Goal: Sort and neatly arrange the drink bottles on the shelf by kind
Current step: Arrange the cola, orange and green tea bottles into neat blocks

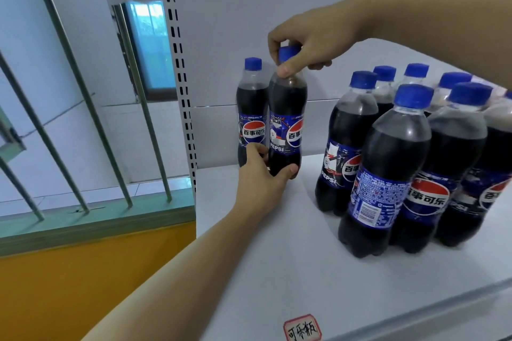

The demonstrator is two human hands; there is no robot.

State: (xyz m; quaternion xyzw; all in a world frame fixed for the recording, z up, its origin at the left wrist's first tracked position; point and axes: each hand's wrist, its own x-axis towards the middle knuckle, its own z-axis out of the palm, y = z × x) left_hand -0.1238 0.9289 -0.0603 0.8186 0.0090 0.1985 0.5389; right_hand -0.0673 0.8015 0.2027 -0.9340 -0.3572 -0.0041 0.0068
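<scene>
Pepsi bottle [286, 119] stands near the back left corner of the white shelf [277, 257], just beside another bottle [250, 111]. My right hand [307, 41] pinches its neck and blue cap; my left hand [263, 177] wraps its base. A cluster of Pepsi bottles [415, 160] stands apart to the right

One head-worn camera (wide-angle, edges bowed) looks forward and down from close range onto the white metal shelf [277, 271], facing its back panel.
</scene>
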